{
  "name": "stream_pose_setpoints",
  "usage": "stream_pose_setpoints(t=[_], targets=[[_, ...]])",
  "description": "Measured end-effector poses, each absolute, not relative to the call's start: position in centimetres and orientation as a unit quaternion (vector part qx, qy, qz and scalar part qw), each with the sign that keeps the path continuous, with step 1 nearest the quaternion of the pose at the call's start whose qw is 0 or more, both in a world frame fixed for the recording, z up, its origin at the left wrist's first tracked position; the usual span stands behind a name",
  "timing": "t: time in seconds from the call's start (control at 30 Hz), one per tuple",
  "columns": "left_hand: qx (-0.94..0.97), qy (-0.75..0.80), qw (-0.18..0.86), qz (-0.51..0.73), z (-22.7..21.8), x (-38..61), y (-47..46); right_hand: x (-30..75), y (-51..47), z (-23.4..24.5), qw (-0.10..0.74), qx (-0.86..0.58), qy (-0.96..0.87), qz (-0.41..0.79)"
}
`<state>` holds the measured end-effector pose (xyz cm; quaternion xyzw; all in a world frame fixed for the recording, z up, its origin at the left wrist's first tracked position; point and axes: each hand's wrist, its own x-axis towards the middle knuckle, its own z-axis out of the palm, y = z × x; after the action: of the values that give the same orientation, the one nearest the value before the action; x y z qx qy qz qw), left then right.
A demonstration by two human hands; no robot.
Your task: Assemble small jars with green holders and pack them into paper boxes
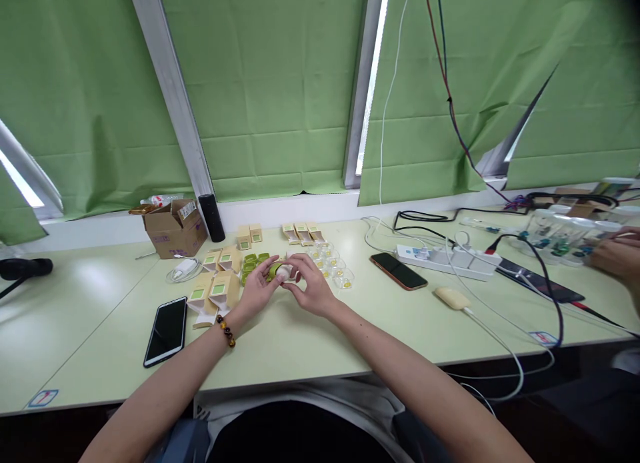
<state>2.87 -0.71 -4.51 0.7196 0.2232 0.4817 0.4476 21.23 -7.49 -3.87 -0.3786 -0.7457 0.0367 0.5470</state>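
Pinching a small green container (275,270) between left hand (257,288) and right hand (312,287), with fingers (299,260) closed on it, as far as shows; probably light, stiff, best held round the sides.

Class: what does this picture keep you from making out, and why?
Head view:
Green-and-white item: shape partly covered by left hand and right hand.
Carton labels: wording too small.
Co-worker's hand: partly cut off by right edge.
Cardboard box: contents mostly hidden by its walls.

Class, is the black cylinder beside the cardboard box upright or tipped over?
Upright: the black cylinder stands on end, its long side rising from the table.
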Motion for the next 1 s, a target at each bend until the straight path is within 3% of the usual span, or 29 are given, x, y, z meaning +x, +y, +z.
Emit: stream_pose_setpoints(t=[0.17, 0.43, 0.73, 1.0], targets=[[0.679, 0.206, 0.553, 0.436, -4.14, 2.66, -1.16, 21.38, -6.82, -4.66, 0.514, -0.377, -0.771, -0.018], [0.648, 0.156, 0.61, 0.429, -3.95, 2.45, -1.24, 21.45, -6.78, -4.63, 0.528, -0.39, -0.753, -0.031], [0.649, 0.187, 0.585, 0.448, -4.4, 2.81, -0.56, 21.31, -6.78, -4.53, 0.551, -0.37, -0.748, -0.027], [0.66, 0.228, 0.552, 0.455, -4.07, 2.77, -0.84, 21.16, -6.78, -4.55, 0.512, -0.373, -0.77, -0.076]])
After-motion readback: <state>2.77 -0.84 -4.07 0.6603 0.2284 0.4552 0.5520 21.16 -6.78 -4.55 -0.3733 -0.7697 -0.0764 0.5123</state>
